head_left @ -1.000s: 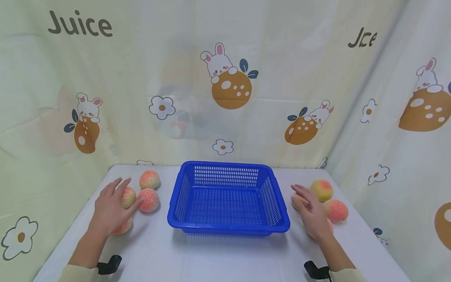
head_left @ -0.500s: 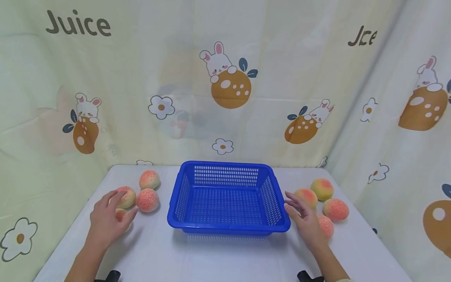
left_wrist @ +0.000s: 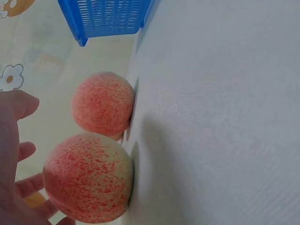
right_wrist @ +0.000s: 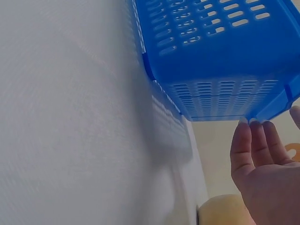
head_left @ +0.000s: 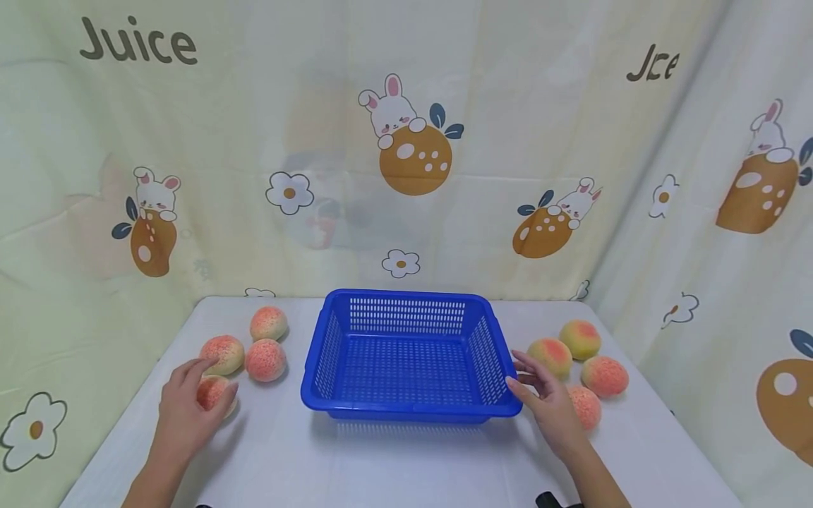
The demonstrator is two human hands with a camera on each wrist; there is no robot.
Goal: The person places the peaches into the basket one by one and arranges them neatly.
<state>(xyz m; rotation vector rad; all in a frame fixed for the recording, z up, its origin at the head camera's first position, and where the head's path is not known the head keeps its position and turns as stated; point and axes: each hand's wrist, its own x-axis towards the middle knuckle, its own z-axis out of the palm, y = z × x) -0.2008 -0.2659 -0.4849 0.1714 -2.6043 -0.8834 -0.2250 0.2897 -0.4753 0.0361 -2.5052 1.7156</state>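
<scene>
In the head view, my left hand [head_left: 184,411] is spread loosely over the nearest left peach [head_left: 214,394]. The left wrist view shows this red-speckled peach [left_wrist: 89,178] with fingers [left_wrist: 29,185] close behind it and the thumb apart from it. My right hand [head_left: 552,409] is at the right rim of a blue plastic basket [head_left: 411,408]. The right wrist view shows straight fingers [right_wrist: 242,145] with their tips right at the basket's rim [right_wrist: 274,110] and the thumb near the rim. No fruit shows inside the basket.
Left of the basket sit other peaches: one at the back [head_left: 269,324], one near the basket [head_left: 266,360], one beyond my hand [head_left: 223,354]. Several peaches [head_left: 605,376] are grouped on the right. A printed curtain [head_left: 317,233] surrounds the white table [head_left: 406,466].
My right hand has moved left from over the right peaches to the basket's rim. My left hand has drawn back toward me, onto the nearest peach. The basket has stayed in place.
</scene>
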